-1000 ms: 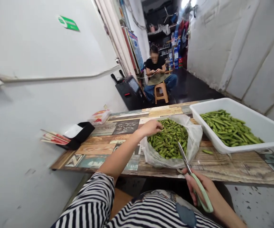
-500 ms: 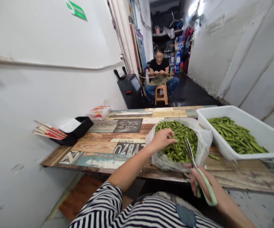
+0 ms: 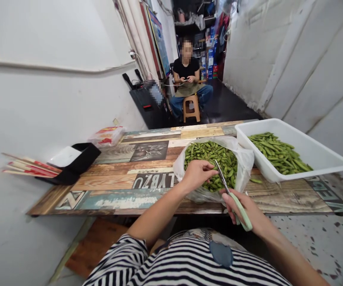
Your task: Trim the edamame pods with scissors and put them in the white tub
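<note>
My right hand (image 3: 241, 206) is wrapped round the pale green handles of a pair of scissors (image 3: 222, 178). Their metal blades point up and away over the bag and look closed or nearly so. My left hand (image 3: 200, 172) is pinched, its thumb and fingertips right beside the blade tips; whatever sits between them is too small to make out. Below both hands, a white plastic bag (image 3: 245, 162) lies open on the table, full of green edamame pods (image 3: 211, 150). Its near rim is partly covered by my hands.
A white plastic tub (image 3: 323, 161) right of the bag holds more green pods (image 3: 278, 153). One loose pod (image 3: 255, 180) lies between them. A black holder (image 3: 85, 159) with chopsticks (image 3: 30, 167) and a packet (image 3: 106, 136) line the table's left side. Beyond, a person (image 3: 187, 71) sits on a stool (image 3: 191, 108).
My left fingers have closed into a pinch and met the blade tips. The scissors have come left and their blades have drawn together. The view has shifted a little.
</note>
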`<state>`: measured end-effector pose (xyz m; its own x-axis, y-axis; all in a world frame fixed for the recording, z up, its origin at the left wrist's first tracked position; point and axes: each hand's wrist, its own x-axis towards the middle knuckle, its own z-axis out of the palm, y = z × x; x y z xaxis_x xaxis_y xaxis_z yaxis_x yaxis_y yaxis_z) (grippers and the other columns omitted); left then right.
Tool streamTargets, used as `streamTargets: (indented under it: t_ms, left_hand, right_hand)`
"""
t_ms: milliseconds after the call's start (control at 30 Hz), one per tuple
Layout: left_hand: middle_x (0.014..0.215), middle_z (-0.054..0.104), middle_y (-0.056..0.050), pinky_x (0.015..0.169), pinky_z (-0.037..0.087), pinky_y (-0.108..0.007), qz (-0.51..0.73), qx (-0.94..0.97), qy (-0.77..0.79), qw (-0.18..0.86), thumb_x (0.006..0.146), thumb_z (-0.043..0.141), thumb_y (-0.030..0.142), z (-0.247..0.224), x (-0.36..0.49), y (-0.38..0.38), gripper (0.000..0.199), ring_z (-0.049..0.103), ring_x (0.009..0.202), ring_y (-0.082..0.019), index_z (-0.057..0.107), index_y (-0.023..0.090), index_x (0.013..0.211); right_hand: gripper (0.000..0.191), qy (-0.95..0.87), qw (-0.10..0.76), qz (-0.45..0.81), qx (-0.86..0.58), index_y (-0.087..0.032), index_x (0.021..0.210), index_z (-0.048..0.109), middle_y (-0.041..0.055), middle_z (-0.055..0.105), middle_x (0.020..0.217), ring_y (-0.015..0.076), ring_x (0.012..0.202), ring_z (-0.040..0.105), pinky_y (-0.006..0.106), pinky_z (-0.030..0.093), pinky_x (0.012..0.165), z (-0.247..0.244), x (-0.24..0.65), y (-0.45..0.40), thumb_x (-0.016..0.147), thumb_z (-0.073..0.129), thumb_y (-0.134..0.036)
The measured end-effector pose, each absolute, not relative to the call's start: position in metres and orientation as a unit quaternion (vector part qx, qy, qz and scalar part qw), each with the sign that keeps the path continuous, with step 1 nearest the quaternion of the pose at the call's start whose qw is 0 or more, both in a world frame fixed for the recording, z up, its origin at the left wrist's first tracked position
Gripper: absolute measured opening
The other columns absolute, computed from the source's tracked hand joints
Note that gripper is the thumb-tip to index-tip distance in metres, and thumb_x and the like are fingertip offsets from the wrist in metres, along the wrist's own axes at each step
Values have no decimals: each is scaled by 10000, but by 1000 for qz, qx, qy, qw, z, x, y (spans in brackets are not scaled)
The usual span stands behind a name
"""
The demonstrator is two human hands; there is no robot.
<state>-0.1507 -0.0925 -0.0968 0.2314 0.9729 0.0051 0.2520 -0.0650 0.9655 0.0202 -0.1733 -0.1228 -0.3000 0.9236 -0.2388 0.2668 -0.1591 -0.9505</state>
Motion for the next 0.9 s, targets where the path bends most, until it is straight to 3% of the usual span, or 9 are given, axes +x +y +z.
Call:
streamTargets:
  t_ms: [133,300,433,533,800,900]
  left_hand:
    - [526,557,22,424,371,-198,364,631,503,465,693,670,306,-99,-152,-92,182,494,414,-79,634,130,724]
    - [710,626,-15,567,419,-200,405,643,516,396,632,733,321,-101,-159,-85,216,542,614,-87,681,144,744]
    - [563,559,30,493,407,-192,442,518,496,539,676,705,316,-98,-155,-83,236,497,493,-66,577,133,750]
    - [548,576,28,469,449,-200,454,436,459,627,665,727,301,-95,-150,-86,292,543,473,-82,497,137,739]
    - [565,616,-2,455,489,-200,473,409,465,626,669,745,292,-95,-143,-93,320,583,461,-86,478,116,682]
    - [552,623,-8,488,503,-211,461,408,467,635,682,736,293,-96,-140,-96,316,602,479,-95,473,118,673]
  right_hand:
    - [344,-571,287,569,-517,-183,943,544,-96,399,450,78,325,395,184,356,310,-124,20,-173,830,518,-507]
    - [411,-523,300,603,-523,-181,906,525,-85,414,506,78,334,410,194,361,293,-127,17,-173,795,528,-578]
    - [476,-504,329,637,-481,-169,1002,493,-52,490,569,104,432,488,243,449,429,-125,16,-176,839,433,-612]
    - [495,-533,324,639,-450,-149,1023,488,-36,518,562,116,469,513,263,447,509,-122,17,-179,871,371,-605]
    - [497,-541,345,613,-461,-162,1031,484,-49,503,584,109,454,502,249,414,480,-121,15,-177,855,393,-618]
    - [440,-549,335,614,-458,-175,918,506,-49,507,557,103,445,501,237,426,476,-121,15,-176,863,399,-599]
